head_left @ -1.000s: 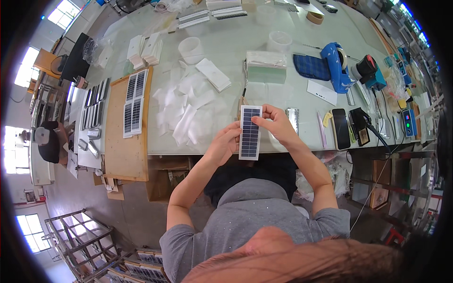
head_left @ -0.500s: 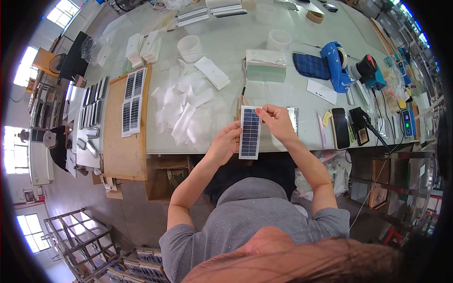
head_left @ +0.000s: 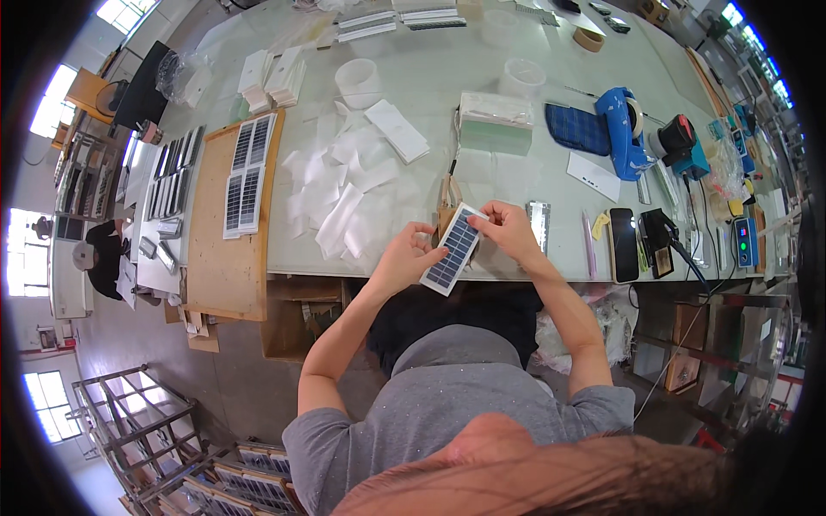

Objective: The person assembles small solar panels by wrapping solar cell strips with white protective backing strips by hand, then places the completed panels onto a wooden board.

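Note:
A small solar panel (head_left: 453, 250) with dark blue cells and a white border is held over the table's front edge, tilted with its top to the right. My right hand (head_left: 509, 230) pinches its upper right corner, thumb on the face. At the left side my left hand (head_left: 408, 261) has its thumb on the panel, while its index finger stands off the edge. How its other fingers meet the back is hidden. Just behind the panel lies a soldering-iron-like tool with a cable (head_left: 453, 172), next to a brown wooden piece (head_left: 446, 206).
Left are white film strips (head_left: 344, 185) and a wooden board (head_left: 202, 275) bearing more solar panels (head_left: 245, 176). Ahead stands a pale green block (head_left: 495, 136). At right are a metal ruler (head_left: 539, 225), a phone (head_left: 623, 245), a blue tape dispenser (head_left: 621, 138) and cables.
The solar panel has turned from upright to tilted, its lower end swinging left. My left thumb has come onto its face and the left index finger has lifted. The whole view has shifted slightly.

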Available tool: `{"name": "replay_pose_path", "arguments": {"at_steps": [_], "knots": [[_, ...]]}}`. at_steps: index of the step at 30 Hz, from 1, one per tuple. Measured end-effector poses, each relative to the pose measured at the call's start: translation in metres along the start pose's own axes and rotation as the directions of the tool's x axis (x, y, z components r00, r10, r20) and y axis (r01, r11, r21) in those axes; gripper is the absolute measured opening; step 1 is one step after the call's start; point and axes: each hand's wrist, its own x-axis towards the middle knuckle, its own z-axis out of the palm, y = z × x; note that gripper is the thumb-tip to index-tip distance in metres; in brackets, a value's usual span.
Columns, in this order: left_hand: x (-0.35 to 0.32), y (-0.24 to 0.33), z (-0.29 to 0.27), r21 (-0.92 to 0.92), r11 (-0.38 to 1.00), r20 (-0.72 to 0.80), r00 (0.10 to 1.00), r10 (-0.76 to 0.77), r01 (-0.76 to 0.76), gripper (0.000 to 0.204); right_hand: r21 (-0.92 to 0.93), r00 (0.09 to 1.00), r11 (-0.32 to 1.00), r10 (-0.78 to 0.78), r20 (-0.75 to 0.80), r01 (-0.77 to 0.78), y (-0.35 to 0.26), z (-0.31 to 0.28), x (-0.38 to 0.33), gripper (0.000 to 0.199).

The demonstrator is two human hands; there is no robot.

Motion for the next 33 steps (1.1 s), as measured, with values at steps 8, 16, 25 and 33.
{"name": "replay_pose_path", "arguments": {"at_steps": [8, 16, 25, 33], "knots": [[-0.008, -0.025, -0.016, 0.106, 0.992, -0.156, 0.986, -0.053, 0.07, 0.041, -0.555, 0.946, 0.814, -0.292, -0.138, 0.171, -0.001, -0.009, 0.009, 0.026], [0.01, -0.039, -0.003, 0.319, 0.945, -0.278, 0.947, 0.161, -0.067, 0.034, -0.835, 0.606, 0.424, -0.783, -0.143, 0.351, -0.003, -0.05, 0.123, 0.024], [0.016, -0.036, 0.009, 0.459, 0.883, -0.268, 0.931, 0.246, -0.101, 0.04, -0.493, 0.903, 0.8, -0.424, -0.063, 0.341, -0.021, -0.092, 0.151, 0.013], [0.01, -0.027, -0.002, 0.264, 0.964, -0.158, 0.984, 0.086, -0.042, 0.039, 0.336, 0.887, 0.873, -0.197, -0.418, 0.353, -0.012, -0.089, 0.098, 0.045]]}}
